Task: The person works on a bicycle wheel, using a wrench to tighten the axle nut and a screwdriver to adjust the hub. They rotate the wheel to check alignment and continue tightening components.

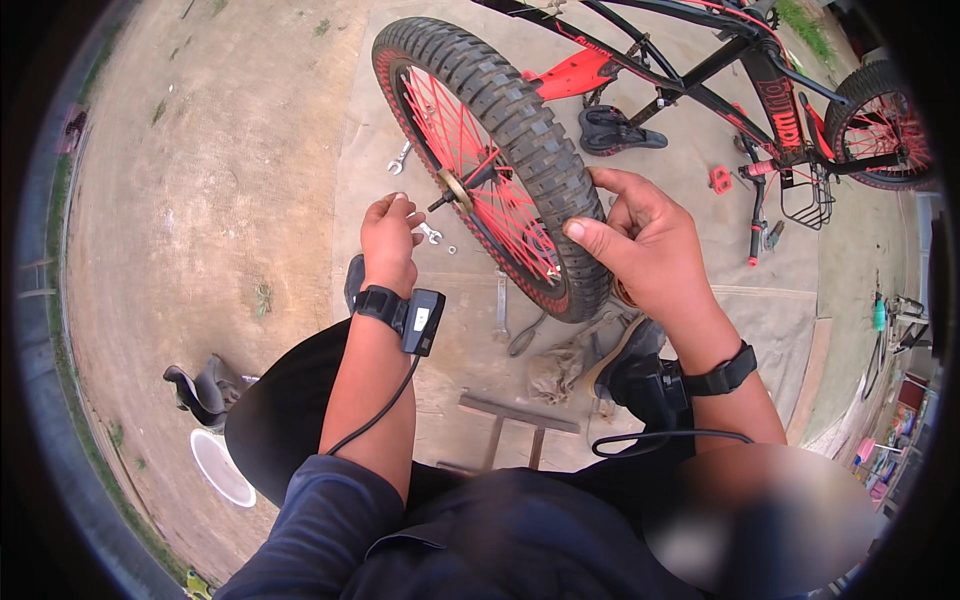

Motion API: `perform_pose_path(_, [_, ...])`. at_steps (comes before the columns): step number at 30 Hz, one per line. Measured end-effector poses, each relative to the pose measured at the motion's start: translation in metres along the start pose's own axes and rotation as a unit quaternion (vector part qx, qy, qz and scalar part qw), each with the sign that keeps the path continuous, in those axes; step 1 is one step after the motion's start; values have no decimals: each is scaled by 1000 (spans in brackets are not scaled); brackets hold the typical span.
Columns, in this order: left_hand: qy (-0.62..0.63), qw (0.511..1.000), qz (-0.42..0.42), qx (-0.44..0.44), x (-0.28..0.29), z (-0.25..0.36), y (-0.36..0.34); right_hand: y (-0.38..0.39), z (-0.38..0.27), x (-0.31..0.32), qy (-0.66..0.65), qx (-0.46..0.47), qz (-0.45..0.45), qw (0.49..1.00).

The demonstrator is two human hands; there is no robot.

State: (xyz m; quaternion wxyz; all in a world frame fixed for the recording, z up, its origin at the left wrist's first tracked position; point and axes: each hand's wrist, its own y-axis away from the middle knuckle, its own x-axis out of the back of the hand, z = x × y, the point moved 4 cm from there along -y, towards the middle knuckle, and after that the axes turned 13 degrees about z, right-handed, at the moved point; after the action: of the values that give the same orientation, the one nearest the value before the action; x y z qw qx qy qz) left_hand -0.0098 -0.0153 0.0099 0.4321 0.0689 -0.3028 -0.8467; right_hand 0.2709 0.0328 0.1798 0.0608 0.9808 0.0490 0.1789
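Observation:
A bicycle wheel with a knobby black tyre and red spokes stands tilted in front of me. My right hand grips the tyre at its right side, thumb on the near face and fingers over the tread. Close to the threaded axle end, my left hand is closed with its fingers curled together; whatever they may pinch is too small to make out. Below that hand lie an open-end wrench and a small nut.
Behind the wheel is a black and red bicycle frame. A saddle, a red pedal and several tools, including a wrench, lie on the ground sheet. A crumpled cloth is near my foot, a white basin at left.

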Motion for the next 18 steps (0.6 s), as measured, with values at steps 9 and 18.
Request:
perform_pose_path(9, [74, 990, -63, -104, 12, 126, 73, 38, -14, -25, 27, 40, -38, 998])
perform_pose_path(18, [44, 989, -105, -95, 44, 153, 124, 73, -10, -36, 62, 75, -58, 994])
